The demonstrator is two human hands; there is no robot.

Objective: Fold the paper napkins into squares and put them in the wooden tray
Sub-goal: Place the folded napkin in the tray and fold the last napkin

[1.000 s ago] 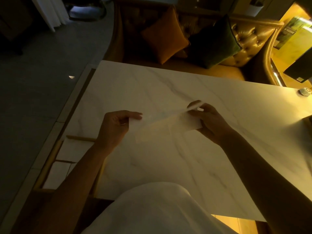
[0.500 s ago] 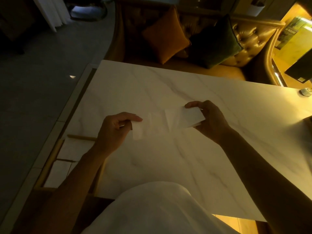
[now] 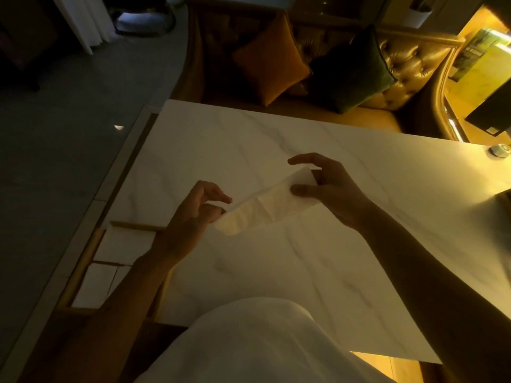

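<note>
A white paper napkin (image 3: pixel 262 208), folded into a long strip, hangs in the air above the marble table (image 3: pixel 318 266). My left hand (image 3: pixel 193 214) pinches its near left end. My right hand (image 3: pixel 329 186) grips the far right end between thumb and fingers, with the index finger raised. The strip sags in the middle and shows a crease across it. The wooden tray (image 3: pixel 83 261) lies at the table's left edge, partly hidden by my left forearm. It holds folded white napkins (image 3: pixel 124 244) in its compartments.
A tufted golden sofa (image 3: pixel 409 62) with an orange cushion (image 3: pixel 271 62) and a dark green cushion (image 3: pixel 354 70) stands beyond the table's far edge. A small round metal object (image 3: pixel 500 150) sits at the far right corner. Grey floor lies to the left.
The napkin has turned from a flat strip facing me into a slanted, sagging one. My right hand moved up and opened its index finger; my left hand shifted right along the napkin's end.
</note>
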